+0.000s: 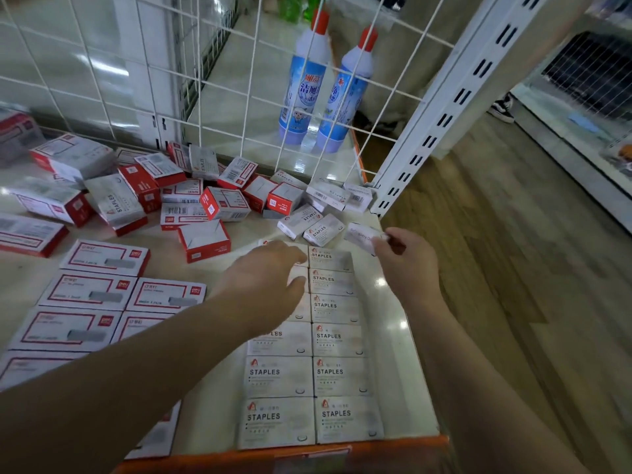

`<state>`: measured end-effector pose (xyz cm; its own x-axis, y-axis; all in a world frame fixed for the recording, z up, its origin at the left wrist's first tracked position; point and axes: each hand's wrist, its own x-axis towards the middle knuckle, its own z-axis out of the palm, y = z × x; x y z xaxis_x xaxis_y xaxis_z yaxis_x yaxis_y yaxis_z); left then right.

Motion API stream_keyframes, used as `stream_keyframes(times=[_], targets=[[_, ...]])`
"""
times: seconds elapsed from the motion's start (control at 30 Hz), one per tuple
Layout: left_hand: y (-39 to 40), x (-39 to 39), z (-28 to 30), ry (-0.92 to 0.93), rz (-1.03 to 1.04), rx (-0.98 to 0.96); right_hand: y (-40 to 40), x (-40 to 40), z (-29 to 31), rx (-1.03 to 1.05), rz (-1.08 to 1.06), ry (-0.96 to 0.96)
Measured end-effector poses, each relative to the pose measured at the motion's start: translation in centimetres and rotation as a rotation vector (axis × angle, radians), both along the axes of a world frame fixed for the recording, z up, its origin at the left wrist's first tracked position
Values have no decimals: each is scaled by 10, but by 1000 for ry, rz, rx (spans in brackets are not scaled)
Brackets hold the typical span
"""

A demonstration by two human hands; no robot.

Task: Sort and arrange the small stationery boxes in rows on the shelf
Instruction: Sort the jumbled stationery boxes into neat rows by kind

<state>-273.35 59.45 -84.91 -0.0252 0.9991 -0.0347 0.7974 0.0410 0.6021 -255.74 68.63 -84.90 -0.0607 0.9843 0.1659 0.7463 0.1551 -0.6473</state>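
Two neat columns of white staple boxes [338, 374] run from the shelf's front edge toward the back on the right. My left hand [270, 285] lies flat, fingers straight, on the far boxes of the left column. My right hand [403, 261] pinches one small white staple box [362, 236] just above the far end of the right column. Red-and-white boxes [85, 292] lie flat in rows at the left. A loose heap of mixed boxes [205, 196] fills the back of the shelf.
A white wire grid panel [212, 80] backs the shelf, with two blue cleaner bottles [321, 90] behind it. A white slotted upright [455, 107] stands at the right corner. The orange shelf lip [307, 456] runs along the front. Wooden floor lies to the right.
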Motion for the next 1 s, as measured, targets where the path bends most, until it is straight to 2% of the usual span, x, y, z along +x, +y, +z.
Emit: stream_keyframes(times=[0.27, 0.43, 0.6, 0.77, 1.0], targets=[[-21, -26, 0, -91, 78, 124, -40, -25, 5, -156, 195, 149], [-31, -37, -4, -76, 47, 159, -62, -45, 13, -190, 360, 247], [-36, -47, 0, -21, 64, 223, -69, -55, 14, -222, 412, 279], [-40, -54, 4, -55, 122, 176, -67, -55, 3, -233, 421, 237], [-39, -59, 1, -238, 280, 18, -73, -57, -1, -274, 452, 172]])
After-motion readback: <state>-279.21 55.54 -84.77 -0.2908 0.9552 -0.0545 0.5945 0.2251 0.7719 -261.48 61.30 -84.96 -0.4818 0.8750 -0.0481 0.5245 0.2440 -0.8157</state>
